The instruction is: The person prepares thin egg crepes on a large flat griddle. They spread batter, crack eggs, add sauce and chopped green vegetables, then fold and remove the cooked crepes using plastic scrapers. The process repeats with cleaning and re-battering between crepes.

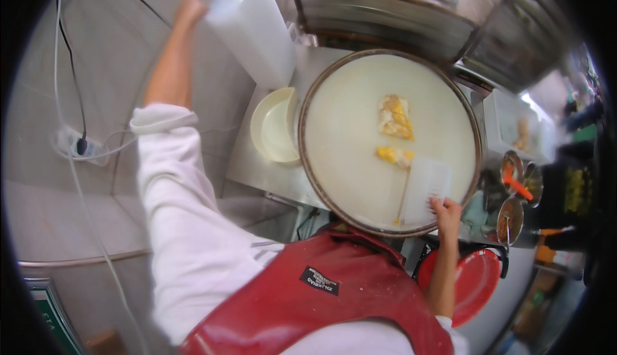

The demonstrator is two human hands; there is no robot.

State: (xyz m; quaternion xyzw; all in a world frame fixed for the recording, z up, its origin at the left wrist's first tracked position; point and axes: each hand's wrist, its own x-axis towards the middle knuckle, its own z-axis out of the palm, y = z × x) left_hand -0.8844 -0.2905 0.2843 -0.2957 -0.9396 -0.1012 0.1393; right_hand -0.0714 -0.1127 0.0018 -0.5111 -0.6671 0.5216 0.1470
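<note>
My right hand grips a flat, translucent white plastic scraper near the front right of a large round pale board with a dark rim. The scraper's far edge is close to a small piece of yellow-and-white folded food. Beyond it lies a larger piece of the same food. A thin yellowish streak runs along the scraper's left side. My left hand is raised at the upper left, blurred, against the edge of a tall white translucent container; its fingers are hard to make out.
A cream half-round tub stands left of the board on a metal table. Behind rises a glass-fronted metal case. To the right are metal bowls, an orange-handled utensil and a red basin. Cables hang by a power strip.
</note>
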